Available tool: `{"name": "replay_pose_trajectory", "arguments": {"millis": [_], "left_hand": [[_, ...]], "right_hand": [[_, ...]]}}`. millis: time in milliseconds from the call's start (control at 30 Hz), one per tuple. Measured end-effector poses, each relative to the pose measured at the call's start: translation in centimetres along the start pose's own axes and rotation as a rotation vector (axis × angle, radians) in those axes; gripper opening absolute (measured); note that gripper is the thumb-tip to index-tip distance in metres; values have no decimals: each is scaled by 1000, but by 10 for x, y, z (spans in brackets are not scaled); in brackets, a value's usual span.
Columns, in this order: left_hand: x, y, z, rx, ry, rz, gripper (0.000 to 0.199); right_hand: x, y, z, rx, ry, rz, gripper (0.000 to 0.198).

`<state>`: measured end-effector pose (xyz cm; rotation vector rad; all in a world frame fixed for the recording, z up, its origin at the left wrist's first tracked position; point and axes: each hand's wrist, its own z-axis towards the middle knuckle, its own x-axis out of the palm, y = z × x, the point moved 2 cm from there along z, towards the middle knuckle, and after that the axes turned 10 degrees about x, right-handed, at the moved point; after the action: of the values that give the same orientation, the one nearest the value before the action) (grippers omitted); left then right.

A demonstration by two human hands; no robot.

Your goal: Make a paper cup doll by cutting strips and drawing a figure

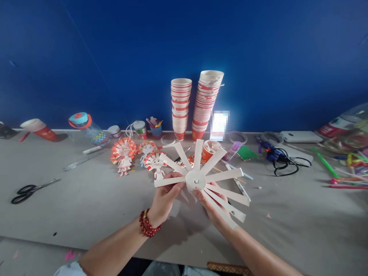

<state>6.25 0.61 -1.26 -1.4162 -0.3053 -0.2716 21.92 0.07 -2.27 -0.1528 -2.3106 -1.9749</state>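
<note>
Between both hands, above the table, is a paper cup cut into strips (212, 177), its white strips fanned out around a round base with a small hole in the middle. My left hand (168, 193), with red bead bracelets (148, 225) at the wrist, grips it at the left of the base. My right hand (211, 205) holds it from below right, partly hidden behind the strips. Just behind it lie paper dolls with red-and-white fringed heads (124, 153), a smaller blue-faced doll (147, 149) and another fringed doll (156, 165).
Two tall stacks of paper cups (181, 111) (205, 107) stand against the blue wall. Black-handled scissors (28, 193) lie at the left. A toppled bottle (92, 128) is at the back left. A blue glue gun (271, 151) with its cord and colourful sticks (349, 174) are at the right.
</note>
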Motion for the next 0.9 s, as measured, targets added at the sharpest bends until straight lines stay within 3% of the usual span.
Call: {"name": "replay_pose_trajectory", "arguments": {"millis": [200,367,533,700,900], "left_hand": [[3,-9,1,-80,52,-108,25],[4,-10,3,-195,133,-231,22],[1,-3,4,-354,167,-362,21],[-2,1,4,-309,188,-379,19],[-8,2,2,-179,101,-213,19]], "right_hand": [[-5,-13,8,46,21,77,38],[-3,-7,7,78,137,140,37],[-2,-8,7,161,143,186,43],[2,-3,7,214,262,295,40],[3,1,8,229,254,319,44]]}}
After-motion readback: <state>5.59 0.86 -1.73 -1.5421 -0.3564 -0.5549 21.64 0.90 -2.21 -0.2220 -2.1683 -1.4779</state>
